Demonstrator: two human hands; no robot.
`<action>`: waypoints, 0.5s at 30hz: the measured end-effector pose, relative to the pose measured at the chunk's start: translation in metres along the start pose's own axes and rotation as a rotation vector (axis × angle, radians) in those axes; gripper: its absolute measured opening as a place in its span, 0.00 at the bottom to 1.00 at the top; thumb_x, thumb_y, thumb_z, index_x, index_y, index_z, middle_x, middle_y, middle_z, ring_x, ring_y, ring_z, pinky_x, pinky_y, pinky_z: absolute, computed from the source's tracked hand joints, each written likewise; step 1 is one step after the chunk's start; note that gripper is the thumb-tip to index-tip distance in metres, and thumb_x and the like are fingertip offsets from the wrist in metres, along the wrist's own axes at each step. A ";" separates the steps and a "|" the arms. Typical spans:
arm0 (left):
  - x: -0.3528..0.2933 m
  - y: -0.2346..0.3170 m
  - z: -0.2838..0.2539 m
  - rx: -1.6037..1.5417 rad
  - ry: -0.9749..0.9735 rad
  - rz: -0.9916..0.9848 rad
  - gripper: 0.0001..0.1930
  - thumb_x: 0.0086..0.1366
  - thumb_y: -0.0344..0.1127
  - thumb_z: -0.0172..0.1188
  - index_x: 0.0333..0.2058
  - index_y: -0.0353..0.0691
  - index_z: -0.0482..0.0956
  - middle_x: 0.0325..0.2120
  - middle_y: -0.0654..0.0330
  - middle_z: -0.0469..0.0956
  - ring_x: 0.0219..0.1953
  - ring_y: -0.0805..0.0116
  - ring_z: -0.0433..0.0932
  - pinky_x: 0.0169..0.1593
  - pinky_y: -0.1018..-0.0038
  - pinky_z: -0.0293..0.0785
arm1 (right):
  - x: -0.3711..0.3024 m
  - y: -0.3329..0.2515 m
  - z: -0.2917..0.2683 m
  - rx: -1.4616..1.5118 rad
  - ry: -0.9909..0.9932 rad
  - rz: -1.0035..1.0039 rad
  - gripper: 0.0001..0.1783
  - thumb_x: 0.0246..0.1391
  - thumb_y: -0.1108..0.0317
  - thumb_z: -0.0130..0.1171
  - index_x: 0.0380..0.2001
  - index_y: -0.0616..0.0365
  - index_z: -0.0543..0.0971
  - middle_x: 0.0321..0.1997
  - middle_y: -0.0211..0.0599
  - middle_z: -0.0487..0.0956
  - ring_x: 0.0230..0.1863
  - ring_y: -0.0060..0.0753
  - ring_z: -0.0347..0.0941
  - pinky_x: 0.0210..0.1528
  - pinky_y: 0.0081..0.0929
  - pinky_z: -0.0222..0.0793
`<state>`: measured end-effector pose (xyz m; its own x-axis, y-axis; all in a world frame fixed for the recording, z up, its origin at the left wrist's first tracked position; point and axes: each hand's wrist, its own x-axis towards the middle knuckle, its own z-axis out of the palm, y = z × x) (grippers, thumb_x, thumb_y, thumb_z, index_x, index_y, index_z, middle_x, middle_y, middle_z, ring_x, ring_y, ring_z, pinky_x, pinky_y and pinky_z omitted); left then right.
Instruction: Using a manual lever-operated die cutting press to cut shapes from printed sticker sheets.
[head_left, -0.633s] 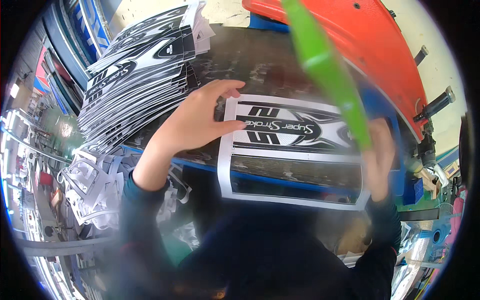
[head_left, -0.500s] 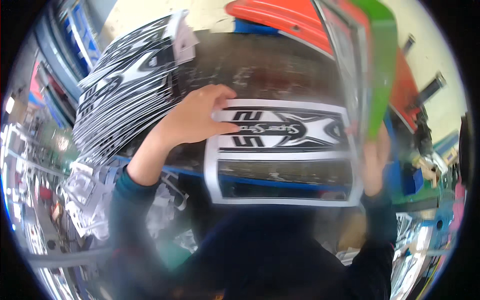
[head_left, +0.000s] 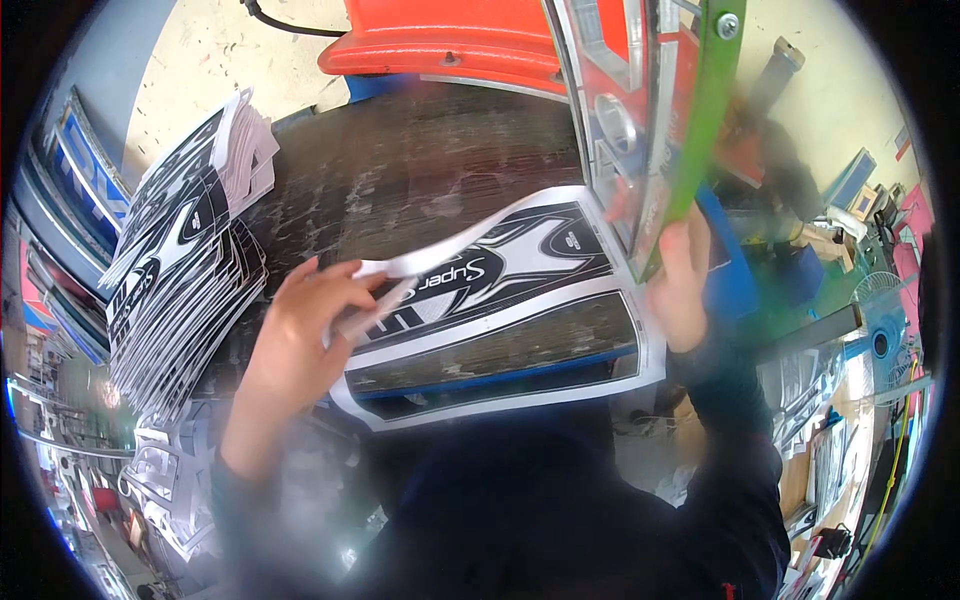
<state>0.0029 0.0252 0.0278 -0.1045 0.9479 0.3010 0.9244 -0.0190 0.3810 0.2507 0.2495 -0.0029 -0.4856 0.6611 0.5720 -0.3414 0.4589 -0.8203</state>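
While left hand [head_left: 295, 340] pinches curled left end of black-and-white printed paper sheet [head_left: 545, 250] | sheet spans near edge of dark tabletop [head_left: 400, 160] | right hand [head_left: 682, 285] grips green-edged clear plate [head_left: 705, 110] upright, likely leaving print uncovered

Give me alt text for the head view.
A person's left hand holds the curled left end of a printed sheet with a cut-out window, while the right hand grips a green-edged clear board at the other end. A stack of printed sheets stands at left on a dark worktable; a red panel is behind.
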 end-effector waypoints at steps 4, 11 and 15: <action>-0.001 0.014 -0.011 0.125 -0.163 0.149 0.17 0.39 0.17 0.60 0.30 0.40 0.74 0.56 0.48 0.71 0.65 0.47 0.59 0.65 0.47 0.50 | 0.000 0.001 0.000 0.013 0.014 0.005 0.43 0.51 0.31 0.52 0.45 0.67 0.71 0.38 0.36 0.74 0.41 0.25 0.70 0.47 0.24 0.63; -0.039 -0.003 -0.020 -0.619 0.428 -0.359 0.10 0.59 0.24 0.60 0.38 0.34 0.69 0.42 0.55 0.78 0.43 0.73 0.76 0.46 0.79 0.69 | -0.009 0.027 -0.014 0.026 0.127 0.003 0.36 0.56 0.39 0.52 0.48 0.67 0.72 0.43 0.40 0.77 0.45 0.30 0.72 0.52 0.30 0.65; -0.049 -0.045 -0.062 -0.743 0.975 -0.183 0.10 0.64 0.27 0.57 0.44 0.34 0.75 0.33 0.62 0.80 0.32 0.81 0.76 0.34 0.85 0.69 | -0.012 0.022 -0.019 0.001 0.155 -0.024 0.35 0.59 0.40 0.48 0.48 0.67 0.71 0.41 0.40 0.76 0.41 0.31 0.72 0.53 0.33 0.64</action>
<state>-0.0566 -0.0400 0.0499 -0.7334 0.3293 0.5946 0.4689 -0.3882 0.7934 0.2649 0.2630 -0.0281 -0.3476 0.7336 0.5839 -0.3518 0.4752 -0.8065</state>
